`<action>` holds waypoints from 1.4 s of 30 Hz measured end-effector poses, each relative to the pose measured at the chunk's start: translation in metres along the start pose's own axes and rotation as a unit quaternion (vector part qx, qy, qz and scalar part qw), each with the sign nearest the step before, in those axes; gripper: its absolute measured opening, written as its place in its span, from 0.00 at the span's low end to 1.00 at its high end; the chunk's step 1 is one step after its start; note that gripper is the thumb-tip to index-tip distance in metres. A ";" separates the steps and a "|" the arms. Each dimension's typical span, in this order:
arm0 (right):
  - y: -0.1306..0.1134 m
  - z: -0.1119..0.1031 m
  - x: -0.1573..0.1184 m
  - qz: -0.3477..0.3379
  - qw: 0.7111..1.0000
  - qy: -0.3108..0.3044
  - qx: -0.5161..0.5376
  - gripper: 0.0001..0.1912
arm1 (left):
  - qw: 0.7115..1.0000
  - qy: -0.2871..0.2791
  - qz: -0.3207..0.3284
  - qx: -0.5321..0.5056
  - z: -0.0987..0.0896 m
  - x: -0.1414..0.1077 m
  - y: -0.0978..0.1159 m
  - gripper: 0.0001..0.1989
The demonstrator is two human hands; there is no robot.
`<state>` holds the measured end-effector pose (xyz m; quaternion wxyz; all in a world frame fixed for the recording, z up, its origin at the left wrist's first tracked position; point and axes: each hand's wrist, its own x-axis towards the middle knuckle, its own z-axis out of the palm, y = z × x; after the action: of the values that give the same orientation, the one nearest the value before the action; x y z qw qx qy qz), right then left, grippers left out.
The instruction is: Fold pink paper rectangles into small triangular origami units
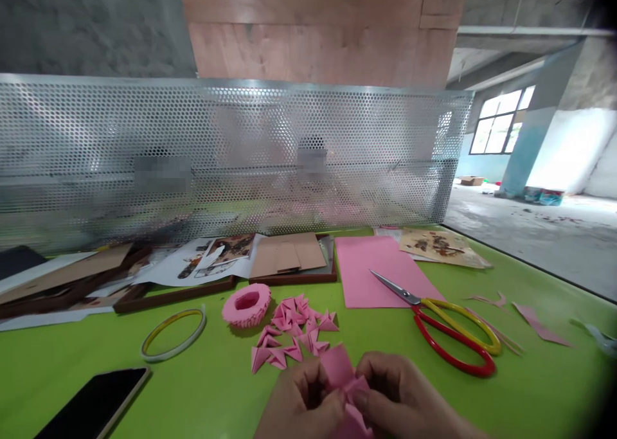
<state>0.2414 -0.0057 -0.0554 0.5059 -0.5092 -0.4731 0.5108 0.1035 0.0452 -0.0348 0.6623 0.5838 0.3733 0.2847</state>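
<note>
At the bottom centre my left hand [306, 397] and my right hand [398, 394] pinch a folded piece of pink paper [337, 366] between them. Just beyond my hands lies a loose heap of folded pink paper triangles [294, 326]. A round pink paper ring [247, 305] with a hole in the middle sits left of the heap. To the right, scissors [450, 336] with one red and one yellow handle lie with their blades over a pink paper sheet [380, 268].
On the left are a roll of tape [173, 336] and a phone [94, 403]. Brown trays [292, 277] with papers and cardboard line the back, before a perforated metal screen [231, 156]. Pink scraps [540, 323] and a printed sheet [441, 245] lie at the right.
</note>
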 end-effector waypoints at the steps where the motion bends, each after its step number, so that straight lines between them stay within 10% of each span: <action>1: 0.000 0.000 0.000 0.010 1.000 -0.004 -0.006 0.22 | 1.000 0.007 0.002 0.003 -0.002 0.000 0.002 0.06; 10: -0.013 0.006 -0.005 -0.057 0.997 -0.040 0.025 0.26 | 0.999 0.034 0.014 0.023 -0.001 -0.007 0.033 0.12; 42: -0.007 0.000 0.002 -0.152 0.988 0.001 0.009 0.03 | 0.998 0.034 0.039 0.030 -0.001 -0.017 -0.003 0.15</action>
<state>0.2416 -0.0033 -0.0488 0.5825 -0.4280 -0.5397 0.4314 0.0928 0.0319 -0.0351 0.6198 0.6074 0.3813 0.3185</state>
